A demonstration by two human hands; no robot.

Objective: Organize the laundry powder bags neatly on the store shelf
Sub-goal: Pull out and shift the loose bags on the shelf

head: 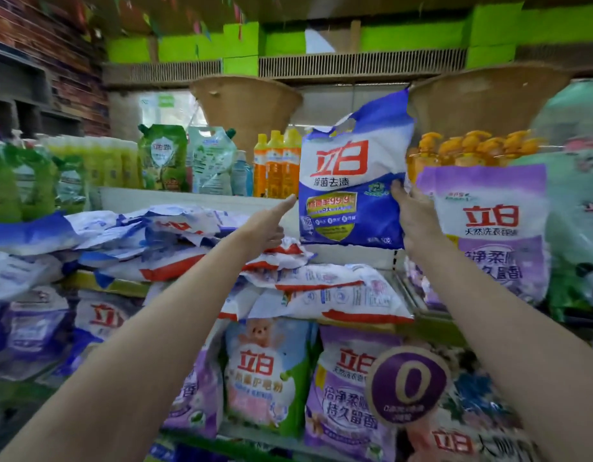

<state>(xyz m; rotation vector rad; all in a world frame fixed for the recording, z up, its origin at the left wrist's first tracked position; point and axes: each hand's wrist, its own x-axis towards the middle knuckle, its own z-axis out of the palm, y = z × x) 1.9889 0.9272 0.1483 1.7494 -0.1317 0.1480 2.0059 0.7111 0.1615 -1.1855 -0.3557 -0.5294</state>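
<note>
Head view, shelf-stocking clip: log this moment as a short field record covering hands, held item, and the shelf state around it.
setting: store shelf stocked with laundry powder
right hand: grips the blue-and-white laundry powder bag at its right edge, holding it upright
left hand: fingers extended toward the bag's left edge, holding nothing
left of bag: pile of blue-and-white bags lying flat and jumbled
right of bag: purple laundry powder bag, upright
lower shelf: purple and pink-green bags standing upright
behind: orange bottles
</note>
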